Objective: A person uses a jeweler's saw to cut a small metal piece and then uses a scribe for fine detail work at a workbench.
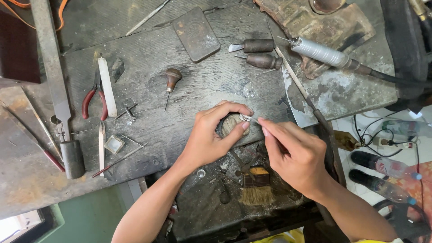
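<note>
Left hand (208, 137) grips a ring (245, 118) against a wooden peg (230, 124) at the counter (148, 108) edge. Right hand (294, 153) is closed on a thin tool (255, 120), its tip touching the ring. Brush (257, 184) lies below the hands; red pliers (94, 100) lie well left.

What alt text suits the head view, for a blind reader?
At a worn grey workbench, the left hand holds a small silver ring against a round wooden peg while the right hand works it with a thin tool.
</note>
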